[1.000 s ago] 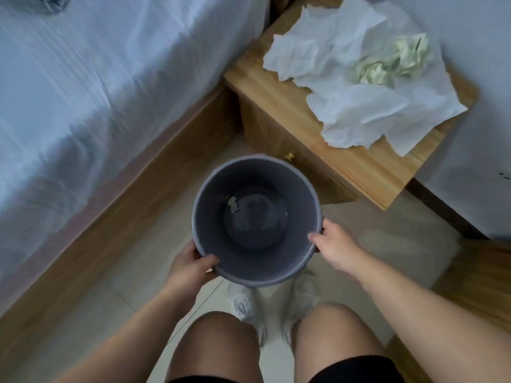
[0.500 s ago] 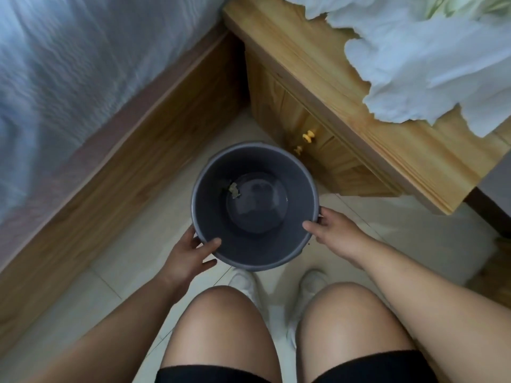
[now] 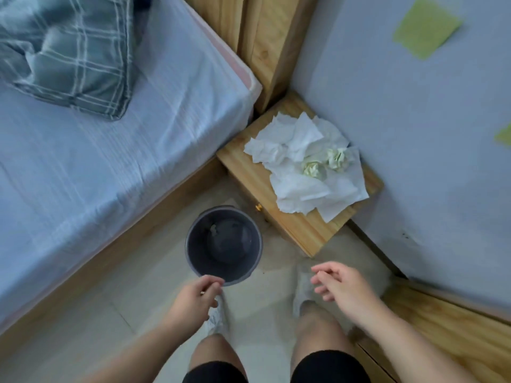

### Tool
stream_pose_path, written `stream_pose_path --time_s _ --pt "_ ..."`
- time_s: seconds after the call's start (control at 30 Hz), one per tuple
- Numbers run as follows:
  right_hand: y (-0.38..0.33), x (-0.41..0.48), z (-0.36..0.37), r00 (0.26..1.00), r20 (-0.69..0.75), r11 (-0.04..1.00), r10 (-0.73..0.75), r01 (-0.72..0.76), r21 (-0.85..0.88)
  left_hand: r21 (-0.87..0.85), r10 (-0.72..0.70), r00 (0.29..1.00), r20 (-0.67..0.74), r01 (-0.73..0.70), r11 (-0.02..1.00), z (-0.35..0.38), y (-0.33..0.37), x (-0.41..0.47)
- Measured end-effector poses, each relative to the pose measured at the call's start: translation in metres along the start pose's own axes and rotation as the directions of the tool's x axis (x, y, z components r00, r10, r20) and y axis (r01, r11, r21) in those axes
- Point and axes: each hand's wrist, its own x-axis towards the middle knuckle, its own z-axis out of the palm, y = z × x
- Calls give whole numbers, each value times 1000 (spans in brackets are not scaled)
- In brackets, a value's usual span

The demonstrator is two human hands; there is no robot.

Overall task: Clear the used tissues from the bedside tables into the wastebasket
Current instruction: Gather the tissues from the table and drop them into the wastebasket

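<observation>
A dark grey wastebasket (image 3: 193,261) stands upright on the tiled floor between the bed and the wooden bedside table (image 3: 249,172). A small scrap lies inside it. On the table lies a heap of crumpled white tissues (image 3: 298,186), with two greenish-white wads (image 3: 312,170) on top. My left hand (image 3: 193,297) hovers just at the near rim of the basket, fingers loosely curled, holding nothing. To the right of the basket my right hand (image 3: 343,288) hangs over the floor, fingers apart and empty.
The bed (image 3: 110,161) with a pale blue sheet and a plaid pillow (image 3: 69,51) fills the left. A wall (image 3: 414,134) with green notes runs along the right. A wooden board (image 3: 442,327) lies at the lower right. My knees and white shoes are below.
Both hands have let go of the wastebasket, which now stands on the floor. My view has risen and pulled back, showing the whole table and bed.
</observation>
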Motion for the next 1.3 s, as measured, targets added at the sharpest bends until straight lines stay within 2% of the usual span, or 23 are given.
stream_pose_path --time_s 0.17,0.37,0.57,0.7,0.77,0.87,0.97,1.07,1.2,1.3 --pt "-24 38 -88 993 -91 997 -77 78 4 -105 14 1000 -18 -15 994 57 74 5" --pt "-60 121 -176 959 -145 969 -245 243 -35 -57 21 994 -104 -27 998 114 163 38" --pt "-96 191 -202 913 -126 903 -389 350 -251 126 199 952 -232 -173 977 136 250 99" --pt "-98 227 -185 882 -58 800 -468 395 -452 336 385 877 -286 -285 898 143 288 145" --pt "-95 242 -175 858 -18 722 -513 420 -550 496 449 850 -276 -274 824 149 302 169" --pt "-88 261 -163 842 51 618 -537 434 -656 590 392 885 -251 -181 787 165 311 198" --pt "-82 274 -158 853 57 604 -519 413 -682 561 302 928 -218 -134 817 172 306 216" --pt "-86 278 -156 830 16 616 -558 427 -662 483 305 916 -260 -151 863 169 299 220" --pt "-102 265 -165 786 -95 669 -611 449 -592 228 332 883 -333 -267 936 162 298 201" --pt "-111 244 -177 749 -164 699 -641 482 -528 30 323 864 -386 -338 941 155 297 175"
